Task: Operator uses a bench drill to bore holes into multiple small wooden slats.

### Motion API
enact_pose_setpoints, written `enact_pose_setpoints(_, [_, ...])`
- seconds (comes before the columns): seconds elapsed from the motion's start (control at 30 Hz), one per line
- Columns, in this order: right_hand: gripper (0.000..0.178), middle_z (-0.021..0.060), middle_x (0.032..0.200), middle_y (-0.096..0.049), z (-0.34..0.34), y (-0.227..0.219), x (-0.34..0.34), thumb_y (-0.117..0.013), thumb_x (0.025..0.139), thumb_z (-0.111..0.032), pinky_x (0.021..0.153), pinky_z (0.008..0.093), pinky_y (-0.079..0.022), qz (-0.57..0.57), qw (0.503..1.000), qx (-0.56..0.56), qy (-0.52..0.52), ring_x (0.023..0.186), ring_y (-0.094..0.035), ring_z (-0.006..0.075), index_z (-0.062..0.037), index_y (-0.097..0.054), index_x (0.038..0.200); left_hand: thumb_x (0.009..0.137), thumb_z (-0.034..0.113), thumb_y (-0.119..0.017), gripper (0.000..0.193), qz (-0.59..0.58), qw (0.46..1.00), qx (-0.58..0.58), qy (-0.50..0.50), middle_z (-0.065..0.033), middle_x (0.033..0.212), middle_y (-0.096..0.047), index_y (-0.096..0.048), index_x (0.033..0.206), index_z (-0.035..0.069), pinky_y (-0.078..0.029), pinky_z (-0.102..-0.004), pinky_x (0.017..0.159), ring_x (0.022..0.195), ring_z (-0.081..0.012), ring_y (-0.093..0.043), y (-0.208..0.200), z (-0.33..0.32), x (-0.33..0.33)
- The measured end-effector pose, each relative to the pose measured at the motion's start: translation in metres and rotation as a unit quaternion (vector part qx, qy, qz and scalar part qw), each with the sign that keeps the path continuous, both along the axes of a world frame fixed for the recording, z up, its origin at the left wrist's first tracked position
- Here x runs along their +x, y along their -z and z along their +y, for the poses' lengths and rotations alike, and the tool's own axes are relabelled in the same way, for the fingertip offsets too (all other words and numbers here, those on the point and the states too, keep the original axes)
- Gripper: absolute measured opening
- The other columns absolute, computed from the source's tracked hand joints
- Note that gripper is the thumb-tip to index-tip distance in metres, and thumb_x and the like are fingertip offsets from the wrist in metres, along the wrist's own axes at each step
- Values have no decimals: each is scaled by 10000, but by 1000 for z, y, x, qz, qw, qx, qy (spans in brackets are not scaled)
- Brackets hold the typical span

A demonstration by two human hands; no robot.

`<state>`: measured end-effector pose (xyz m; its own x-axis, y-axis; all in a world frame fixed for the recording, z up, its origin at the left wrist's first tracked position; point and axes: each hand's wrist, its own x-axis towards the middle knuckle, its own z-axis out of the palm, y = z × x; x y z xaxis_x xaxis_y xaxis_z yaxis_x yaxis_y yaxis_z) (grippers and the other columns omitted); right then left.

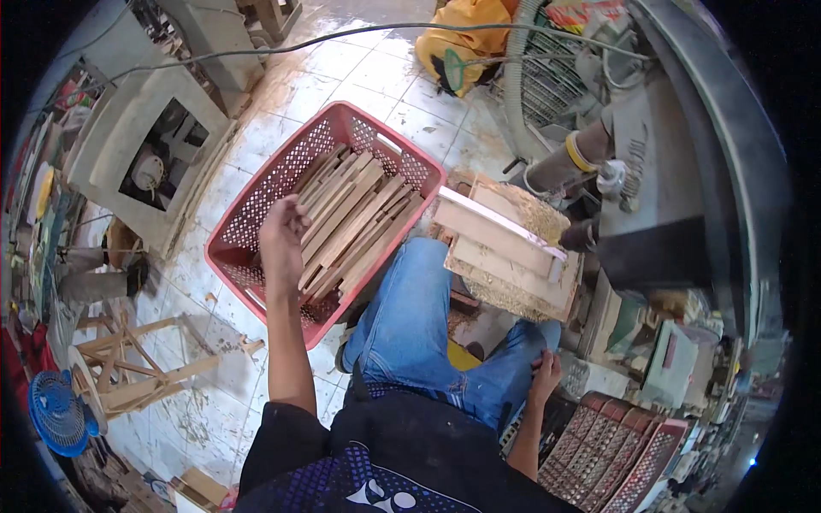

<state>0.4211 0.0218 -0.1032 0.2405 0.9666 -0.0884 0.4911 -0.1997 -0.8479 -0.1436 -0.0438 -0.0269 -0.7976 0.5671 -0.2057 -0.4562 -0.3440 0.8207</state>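
Note:
A red plastic crate stands in front of me, holding many narrow wooden strips laid roughly side by side. Over its left part is my left hand, nearest the strips, with its fingers bent but apart and nothing visible in them. My right hand is low beside my right thigh, its fingers curled in, and I see nothing held there. Right of the crate, a machine's wooden work table carries a pale straight fence strip and is covered with sawdust.
A dark machine body with a thick pipe rises at right. Red perforated crates stand at lower right. A wooden stool frame and a blue fan are at left. A cable crosses the top.

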Motion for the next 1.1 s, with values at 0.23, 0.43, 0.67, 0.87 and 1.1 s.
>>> enact_pose_setpoints(0.23, [390, -6, 570, -495, 24, 14, 12, -551, 1029, -335, 468, 282, -305, -17, 999, 22, -31, 477, -424, 75, -16, -632, 820, 909, 231, -643, 199, 312, 831, -450, 95, -141, 972, -683, -738, 983, 74, -531, -393, 829, 948, -262, -667, 288, 31, -29])
enact_pose_setpoints(0.43, [454, -3, 562, -455, 24, 11, 8, -610, 998, -405, 494, 312, -329, -2, 1000, 24, -18, 499, -423, 97, -10, -619, 775, 792, 143, -740, 526, 533, 595, -586, 134, -212, 1291, -504, -553, 1277, 65, -507, -538, 914, 1192, -426, -520, 324, 44, 22])
enact_pose_setpoints(0.67, [404, -3, 592, -431, 26, 0, -11, -591, 990, -321, 519, 318, -302, -42, 999, 2, 32, 527, -392, 111, -22, -564, 719, 806, 135, -611, 311, 349, 777, -447, 272, -233, 899, -677, -666, 1088, 19, -534, -466, 729, 758, -359, -652, 318, 32, 6])
enact_pose_setpoints(0.87, [404, 8, 597, -381, 32, 22, -3, -566, 980, -287, 535, 362, -272, -51, 996, 30, 63, 546, -354, 140, -37, -452, 684, 1005, 508, -477, 515, -22, 948, -203, 244, -73, 874, -666, -630, 1110, 28, -497, -318, 679, 739, -182, -626, 161, -29, 56])
enact_pose_setpoints(1.1, [412, 9, 573, -416, 35, 32, 12, -566, 978, -314, 509, 352, -313, -76, 994, 83, 6, 525, -405, 127, -2, -513, 714, 988, 728, -312, 781, -168, 942, 51, 288, -107, 902, -662, -563, 1204, 21, -556, -375, 607, 691, -228, -652, 73, -38, 49])
